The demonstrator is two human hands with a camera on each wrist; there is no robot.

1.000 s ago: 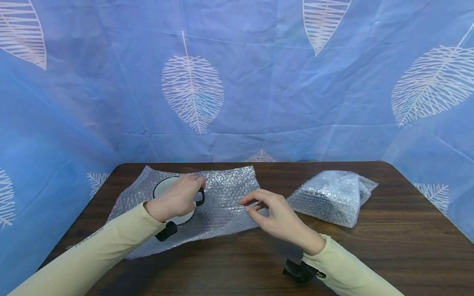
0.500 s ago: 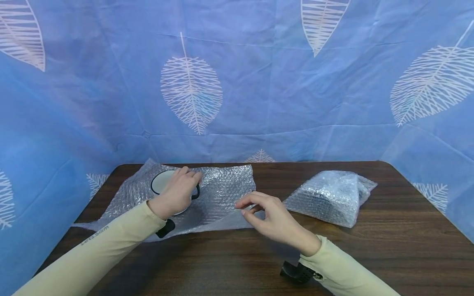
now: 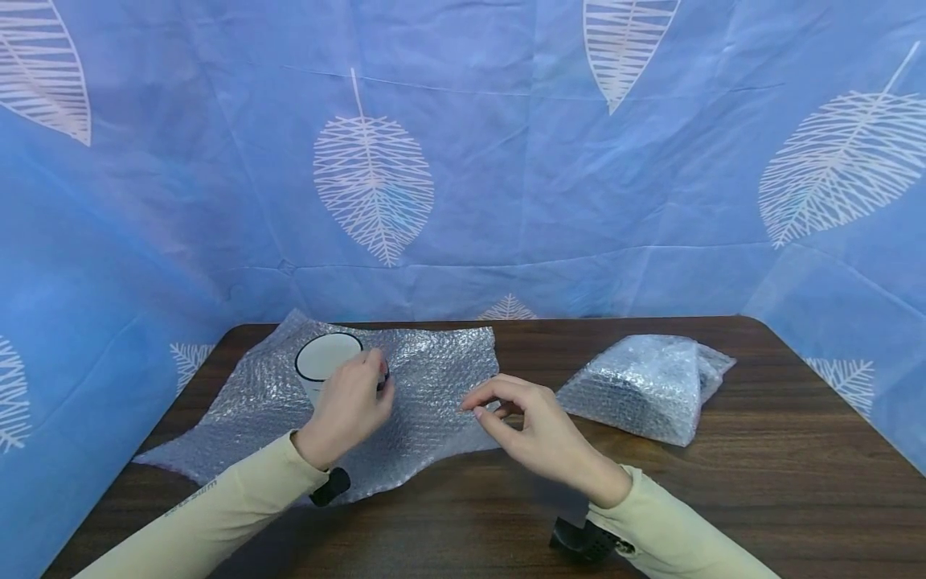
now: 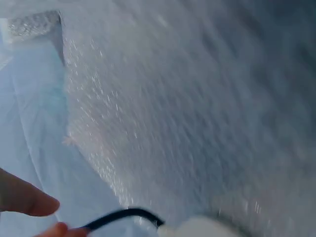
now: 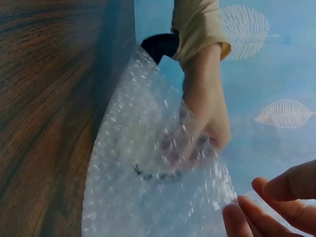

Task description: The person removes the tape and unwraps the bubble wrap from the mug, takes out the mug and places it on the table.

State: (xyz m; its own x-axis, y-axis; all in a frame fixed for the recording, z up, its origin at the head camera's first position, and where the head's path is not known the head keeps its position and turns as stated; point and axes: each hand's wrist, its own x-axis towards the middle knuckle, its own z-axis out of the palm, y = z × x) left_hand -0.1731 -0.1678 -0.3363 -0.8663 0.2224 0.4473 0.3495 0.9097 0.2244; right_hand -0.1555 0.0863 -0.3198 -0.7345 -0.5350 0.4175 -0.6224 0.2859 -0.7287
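A white mug (image 3: 327, 356) with a dark rim stands on a spread sheet of bubble wrap (image 3: 427, 394) at the table's left. My left hand (image 3: 350, 406) is at the mug's right side, fingers curled at the dark handle (image 4: 123, 214). In the left wrist view one fingertip meets that handle, while another finger is held apart from it. The right hand (image 3: 531, 426) is over the sheet's right edge, thumb and fingertips pinching the film in the right wrist view. There the raised sheet (image 5: 133, 197) partly veils the mug and my left hand.
A folded bundle of bubble wrap (image 3: 644, 386) lies to the right on the dark wooden table (image 3: 781, 450). Behind the table hangs a blue cloth (image 3: 506, 177) with white leaf patterns. Black wrist cameras (image 3: 582, 540) hang under the sleeves.
My left hand has moved from over the mug down to its handle side, uncovering the rim. The sheet and mug have shifted slightly, its left corner now spread out. The right hand has barely moved.
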